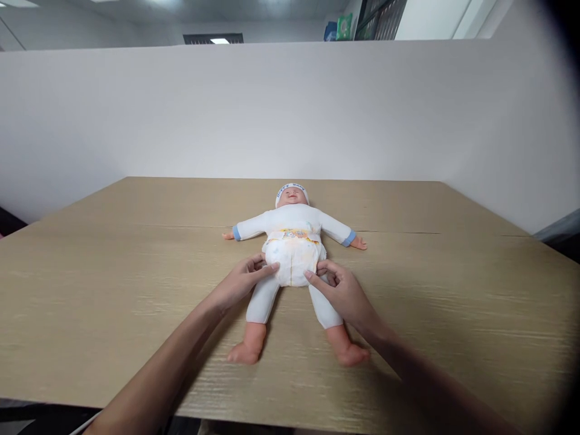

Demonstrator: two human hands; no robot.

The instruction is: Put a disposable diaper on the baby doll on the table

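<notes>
The diaper (292, 260) is lying directly between my two grips, wrapped around the doll's (287, 214) hips, with my left hand (244, 279) touching one side edge and my right hand (342, 290) touching the other. Neither grip is clearly winning on nearness; both are meeting the diaper low down, where its leg openings are sitting.

My left grip is pinching the near-left edge, its thumb lying on the front and its fingers curling at the side. My right grip is pinching the opposite edge in the same way, thumb pointing inward. Some fingertips are hiding behind the edges, so I cannot tell how firmly either grip is pressing.

The diaper's printed waistband (296, 234) is lying beyond both grips, running crosswise from left to right, while the crotch end is narrowing toward me, between the grips and a little nearer. A faint line is running down the middle of the front panel, marking the axis leading straight away from me.

The doll is lying face up on the counter (136, 284), its long axis following that same line: the cap (292, 187) is pointing away, well beyond my grips, and the feet (247, 350) are pointing back toward me, splaying apart on the near side of them.
</notes>
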